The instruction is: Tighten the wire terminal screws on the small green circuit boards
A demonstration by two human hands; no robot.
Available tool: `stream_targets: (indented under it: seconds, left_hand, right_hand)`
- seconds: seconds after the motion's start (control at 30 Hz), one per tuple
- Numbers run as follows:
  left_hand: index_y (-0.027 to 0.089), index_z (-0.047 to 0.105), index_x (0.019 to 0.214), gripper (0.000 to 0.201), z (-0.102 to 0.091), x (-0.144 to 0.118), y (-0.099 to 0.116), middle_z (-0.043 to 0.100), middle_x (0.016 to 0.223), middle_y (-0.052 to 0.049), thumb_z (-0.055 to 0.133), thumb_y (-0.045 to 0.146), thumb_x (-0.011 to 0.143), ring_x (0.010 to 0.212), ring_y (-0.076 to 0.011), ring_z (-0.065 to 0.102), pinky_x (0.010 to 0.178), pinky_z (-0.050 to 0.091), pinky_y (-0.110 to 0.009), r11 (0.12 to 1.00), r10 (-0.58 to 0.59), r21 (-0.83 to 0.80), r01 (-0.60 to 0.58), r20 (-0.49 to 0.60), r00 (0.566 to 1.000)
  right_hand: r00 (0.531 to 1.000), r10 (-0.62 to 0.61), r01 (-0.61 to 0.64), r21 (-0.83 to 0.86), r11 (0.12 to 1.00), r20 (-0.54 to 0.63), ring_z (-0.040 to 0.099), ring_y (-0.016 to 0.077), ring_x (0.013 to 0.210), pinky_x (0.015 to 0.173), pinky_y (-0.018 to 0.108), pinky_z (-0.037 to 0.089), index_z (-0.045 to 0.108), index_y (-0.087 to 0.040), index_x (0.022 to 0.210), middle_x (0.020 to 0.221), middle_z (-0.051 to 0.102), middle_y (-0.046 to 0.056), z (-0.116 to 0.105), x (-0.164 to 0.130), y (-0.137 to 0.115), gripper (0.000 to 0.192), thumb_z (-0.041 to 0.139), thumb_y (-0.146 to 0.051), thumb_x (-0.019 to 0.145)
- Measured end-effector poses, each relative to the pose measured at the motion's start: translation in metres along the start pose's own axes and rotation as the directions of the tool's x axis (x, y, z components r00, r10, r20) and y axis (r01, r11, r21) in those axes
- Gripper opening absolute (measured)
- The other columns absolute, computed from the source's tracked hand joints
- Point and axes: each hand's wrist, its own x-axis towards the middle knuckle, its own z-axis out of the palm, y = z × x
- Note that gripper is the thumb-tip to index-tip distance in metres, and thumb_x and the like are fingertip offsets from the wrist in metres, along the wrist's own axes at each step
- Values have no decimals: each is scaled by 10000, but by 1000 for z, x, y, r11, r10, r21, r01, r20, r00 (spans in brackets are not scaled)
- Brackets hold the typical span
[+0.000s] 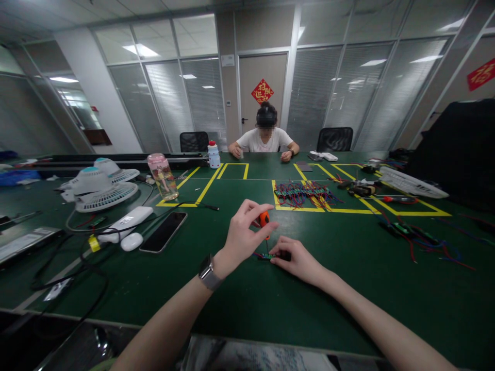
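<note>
My left hand (247, 232), with a watch on its wrist, holds an orange and black screwdriver (264, 219) by the handle between thumb and fingers. The screwdriver stands upright, its thin shaft pointing down at a small green circuit board (265, 256) on the table. Whether the tip sits in a screw is too small to tell. My right hand (296, 256) rests on the table and pinches the board's right end between thumb and fingertips. Short wires come out at the board's left side.
Beyond my hands lies a row of wired circuit boards (305, 194) inside yellow tape. More wired boards (404, 228) and a red-black screwdriver (400, 199) lie right. A phone (164, 232), pink-lidded bottle (164, 178) and white fans (104, 188) stand left. A person (266, 136) sits opposite.
</note>
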Motion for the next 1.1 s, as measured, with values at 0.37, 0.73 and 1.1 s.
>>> stream_targets:
  seconds: [0.37,0.73,1.1]
  left_hand:
    - [207,493,1275,334,4,-2,-3,581,1012,-53,484,206,942,902,-154,563,827,462,-284,999,14,-39,-12,40,999]
    - [200,530,1232,303,6,-3,0,573,982,-48,493,197,931,848,-143,574,784,478,-269,1000,16,-17,-15,35,999]
    - [194,525,1265,332,6,-1,2,591,1119,-80,466,185,938,995,-171,577,835,505,-294,999,-23,-48,24,21,1000]
  right_hand:
    - [1000,5,-5,0,1000,4,559,145,703,638,246,430,706,-160,820,798,563,17,1,0,0,52,682,-130,786]
    - [1000,-5,5,-8,1000,0,561,146,712,641,247,430,696,-166,819,800,558,13,1,-1,2,46,679,-138,786]
    - [1000,-8,8,-20,1000,15,579,162,737,672,269,460,693,-169,820,816,575,25,-2,-1,-1,32,663,-170,808]
